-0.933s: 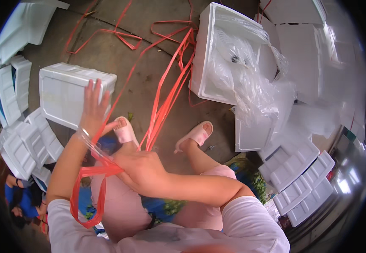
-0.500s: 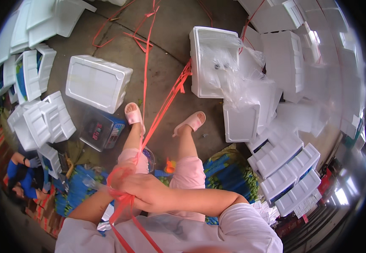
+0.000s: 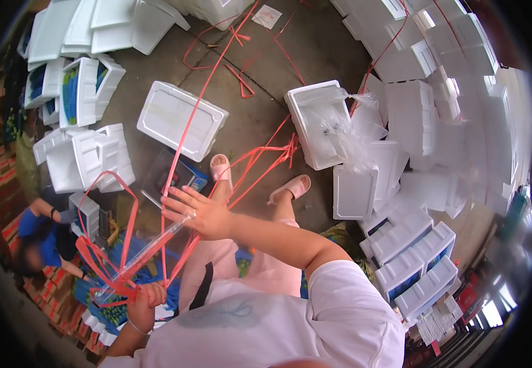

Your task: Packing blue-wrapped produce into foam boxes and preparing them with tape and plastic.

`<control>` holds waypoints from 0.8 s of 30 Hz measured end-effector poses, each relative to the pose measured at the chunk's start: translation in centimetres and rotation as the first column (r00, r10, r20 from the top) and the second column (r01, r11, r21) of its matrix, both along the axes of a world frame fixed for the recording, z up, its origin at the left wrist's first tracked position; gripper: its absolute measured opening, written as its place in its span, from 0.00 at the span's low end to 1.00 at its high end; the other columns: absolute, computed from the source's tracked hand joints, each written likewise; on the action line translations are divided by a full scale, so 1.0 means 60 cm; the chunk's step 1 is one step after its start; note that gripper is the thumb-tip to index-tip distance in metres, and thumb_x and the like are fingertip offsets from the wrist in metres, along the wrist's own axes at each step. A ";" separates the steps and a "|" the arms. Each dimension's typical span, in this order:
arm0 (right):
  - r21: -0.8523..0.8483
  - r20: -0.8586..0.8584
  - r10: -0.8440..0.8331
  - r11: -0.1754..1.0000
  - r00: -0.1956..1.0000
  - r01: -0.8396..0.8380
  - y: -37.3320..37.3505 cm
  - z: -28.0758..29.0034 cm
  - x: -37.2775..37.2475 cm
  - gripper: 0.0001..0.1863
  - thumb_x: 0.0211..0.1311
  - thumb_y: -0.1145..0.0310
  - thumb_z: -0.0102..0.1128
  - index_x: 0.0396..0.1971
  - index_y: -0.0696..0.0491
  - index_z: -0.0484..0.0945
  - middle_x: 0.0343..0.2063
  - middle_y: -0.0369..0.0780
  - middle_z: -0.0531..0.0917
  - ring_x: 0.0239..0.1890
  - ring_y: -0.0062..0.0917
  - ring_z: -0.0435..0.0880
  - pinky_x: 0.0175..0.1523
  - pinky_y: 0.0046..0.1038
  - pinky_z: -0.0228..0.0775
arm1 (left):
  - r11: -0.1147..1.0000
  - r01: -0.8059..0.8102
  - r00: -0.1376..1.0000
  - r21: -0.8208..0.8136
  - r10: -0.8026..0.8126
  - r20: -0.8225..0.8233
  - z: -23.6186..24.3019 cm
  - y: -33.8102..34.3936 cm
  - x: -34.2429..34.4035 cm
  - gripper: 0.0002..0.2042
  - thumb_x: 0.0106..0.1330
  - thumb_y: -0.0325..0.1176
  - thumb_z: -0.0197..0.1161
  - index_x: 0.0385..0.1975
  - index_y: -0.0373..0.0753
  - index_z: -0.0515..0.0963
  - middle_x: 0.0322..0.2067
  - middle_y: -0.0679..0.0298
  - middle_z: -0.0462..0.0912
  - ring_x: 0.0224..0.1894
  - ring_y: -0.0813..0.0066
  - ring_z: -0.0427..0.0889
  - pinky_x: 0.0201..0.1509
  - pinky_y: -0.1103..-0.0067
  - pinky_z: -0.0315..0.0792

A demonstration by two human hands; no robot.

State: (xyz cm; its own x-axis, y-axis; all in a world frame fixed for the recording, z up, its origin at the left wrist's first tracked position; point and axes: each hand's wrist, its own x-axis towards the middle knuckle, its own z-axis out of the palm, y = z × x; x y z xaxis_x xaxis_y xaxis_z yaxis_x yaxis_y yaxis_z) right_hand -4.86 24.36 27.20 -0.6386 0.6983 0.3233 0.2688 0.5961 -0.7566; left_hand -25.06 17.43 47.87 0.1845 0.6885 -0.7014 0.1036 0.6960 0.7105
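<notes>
Where the far left edge is lined with stacked cartons, a co-worker in blue is seen beside them, blurred in part. White foam boxes are heaped next to this person, several of them tipped, and something blue and green can be made out in some. Red plastic straps are bunched in loose loops at the left hand, whose fingers are curled closed around them, just beside the wearer's torso. From there a clear plastic strip is stretched slantwise up to the right hand; whether it is pinched by the thumb cannot be told. The other fingers of that hand are extended and spread, and one red strand is run close by their tips, then up across a white foam box lying flat face up. Whether that box is touched by the strand cannot be told. Below it, a device with a blue side is partly hidden. Farther right, pink sandals are worn on the concrete floor; more red strands are led toward an open foam box, over which clear plastic bags are draped. White box stacks are ranged along the right.
</notes>
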 end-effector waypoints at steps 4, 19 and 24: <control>-0.030 -0.130 -0.020 0.999 0.991 0.016 0.008 0.052 -0.054 0.50 0.27 0.69 0.71 0.60 0.54 0.59 0.61 0.46 0.62 0.66 0.43 0.55 0.70 0.43 0.45 | 0.994 0.034 0.999 0.103 -0.030 -0.042 0.074 0.012 -0.042 0.24 0.74 0.43 0.33 0.12 0.43 0.57 0.11 0.67 0.60 0.19 0.72 0.65 0.47 0.69 0.65; 0.115 -0.184 -0.219 0.963 0.958 0.242 0.224 0.429 -0.144 0.13 0.46 0.56 0.61 0.19 0.51 0.77 0.18 0.40 0.80 0.24 0.38 0.80 0.32 0.38 0.70 | 0.551 -0.255 0.917 0.795 0.398 0.019 0.503 0.088 -0.128 0.20 0.75 0.38 0.31 0.16 0.46 0.53 0.12 0.72 0.49 0.21 0.78 0.55 0.51 0.76 0.61; -0.093 0.107 -0.211 0.971 0.972 0.221 0.204 0.266 0.031 0.09 0.53 0.61 0.57 0.23 0.51 0.74 0.23 0.42 0.78 0.32 0.41 0.78 0.39 0.40 0.67 | 0.691 -0.348 0.937 0.633 0.251 0.242 0.456 0.154 -0.161 0.19 0.75 0.39 0.33 0.17 0.46 0.52 0.12 0.71 0.49 0.20 0.79 0.54 0.47 0.77 0.62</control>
State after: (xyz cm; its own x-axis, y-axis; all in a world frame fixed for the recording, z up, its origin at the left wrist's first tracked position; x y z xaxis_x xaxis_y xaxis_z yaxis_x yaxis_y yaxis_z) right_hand -2.99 36.59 43.17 -0.4933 0.8496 0.1866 0.4570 0.4357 -0.7754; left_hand -34.72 26.67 75.21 -0.0609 0.9975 -0.0352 -0.1514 0.0256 0.9881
